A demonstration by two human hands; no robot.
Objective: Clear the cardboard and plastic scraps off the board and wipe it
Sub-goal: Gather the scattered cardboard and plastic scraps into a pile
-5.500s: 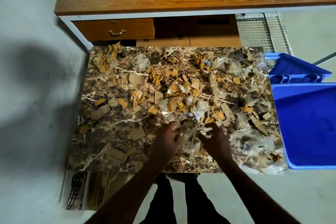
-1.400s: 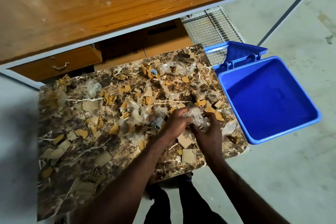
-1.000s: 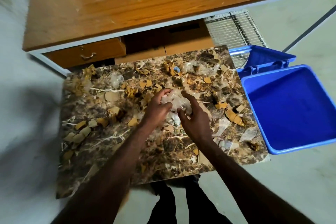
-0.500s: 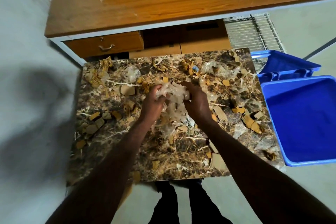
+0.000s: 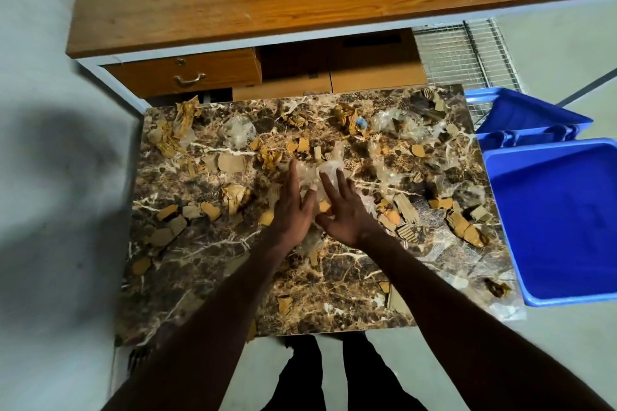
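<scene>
Both hands lie flat, fingers straight, at the middle of the brown marble-patterned board [image 5: 300, 280]: left hand [image 5: 293, 207] and right hand [image 5: 344, 210] press either side of a crumpled clear plastic wad [image 5: 317, 173], probably corralling it into one scoop. Torn tan cardboard scraps [image 5: 404, 210] litter the board. Just right of the board waits an open blue plastic bin [image 5: 561, 220], handy for dumping.
</scene>
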